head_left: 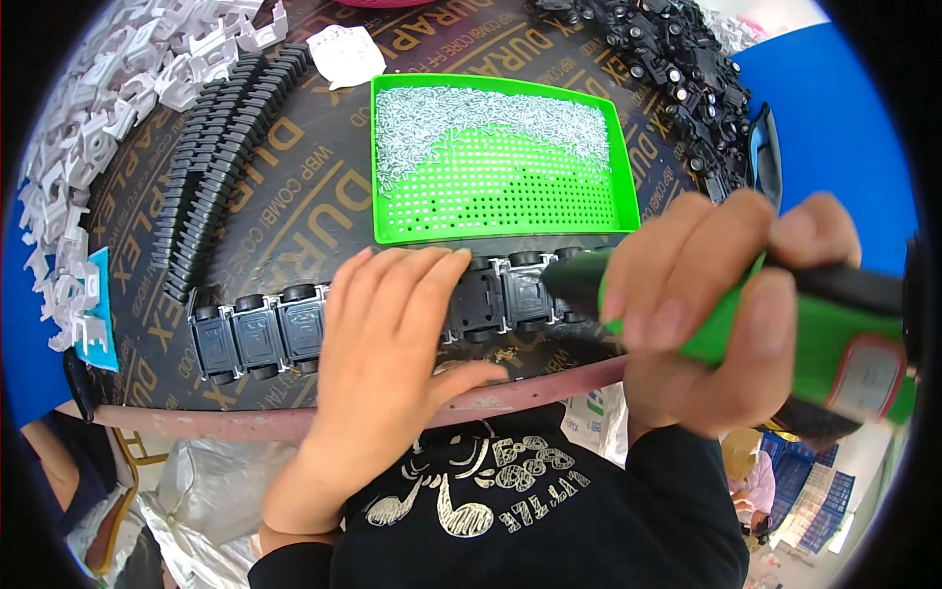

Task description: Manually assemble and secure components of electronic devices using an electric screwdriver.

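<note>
A row of small black toy-vehicle bodies with wheels and silver-grey edges [258, 340] lies side by side near the table's front edge. My left hand [378, 339] rests flat across the middle of this row, fingers stretched out and thumb apart, hiding some pieces. In my right hand [702, 319] is a green and black power screwdriver [819, 329], gripped with the fingers wrapped round it. Its dark nose points left over the right part of the row; whether it touches a piece I cannot tell. Hand and tool are slightly blurred.
Behind the row stands a green perforated tray [505, 228] with a heap of small silver screws [481, 110]. Stacked black parts [211, 162] and piled light-grey plastic parts [108, 98] lie left. Black wheeled pieces [677, 79] are heaped back right. Crumpled white paper [345, 55] lies behind.
</note>
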`<state>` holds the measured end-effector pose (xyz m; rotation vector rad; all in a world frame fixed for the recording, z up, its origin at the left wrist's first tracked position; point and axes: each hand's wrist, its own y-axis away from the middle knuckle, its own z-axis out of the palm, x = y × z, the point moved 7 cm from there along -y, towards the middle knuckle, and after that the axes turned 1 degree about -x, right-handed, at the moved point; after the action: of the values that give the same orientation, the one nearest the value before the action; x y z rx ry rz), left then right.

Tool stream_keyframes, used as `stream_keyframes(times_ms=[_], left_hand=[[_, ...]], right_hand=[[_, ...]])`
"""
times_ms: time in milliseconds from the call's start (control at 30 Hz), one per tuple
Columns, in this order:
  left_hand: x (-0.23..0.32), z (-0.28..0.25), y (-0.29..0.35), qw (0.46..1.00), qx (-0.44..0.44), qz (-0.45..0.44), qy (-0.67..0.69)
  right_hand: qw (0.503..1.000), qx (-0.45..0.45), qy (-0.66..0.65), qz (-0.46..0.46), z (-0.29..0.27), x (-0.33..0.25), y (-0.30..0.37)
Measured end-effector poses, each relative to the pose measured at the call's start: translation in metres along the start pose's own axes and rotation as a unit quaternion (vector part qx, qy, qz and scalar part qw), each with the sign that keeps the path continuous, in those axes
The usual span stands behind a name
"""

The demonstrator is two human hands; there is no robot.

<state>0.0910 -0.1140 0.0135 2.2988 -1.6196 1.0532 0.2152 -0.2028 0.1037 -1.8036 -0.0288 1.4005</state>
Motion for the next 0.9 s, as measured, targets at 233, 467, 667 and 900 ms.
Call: stream_keyframes(times_ms=[233,467,667,900], left_hand=[[-0.007,0.013,-0.002,1.0,-0.013,-0.016,0.0],[-0.008,0.014,-0.003,1.0,-0.009,-0.017,-0.003],[-0.009,0.014,-0.001,1.0,-0.005,-0.016,-0.004],[-0.01,0.013,-0.004,1.0,0.002,-0.024,0.007]], right_hand=[[0.99,-0.104,0.098,0.001,0.013,0.01,0.004],[0.988,-0.147,-0.018,0.033,0.028,0.034,0.0],[0.987,-0.15,-0.061,0.022,0.026,0.035,-0.001],[0.995,-0.055,-0.079,0.013,0.007,0.024,-0.009]])
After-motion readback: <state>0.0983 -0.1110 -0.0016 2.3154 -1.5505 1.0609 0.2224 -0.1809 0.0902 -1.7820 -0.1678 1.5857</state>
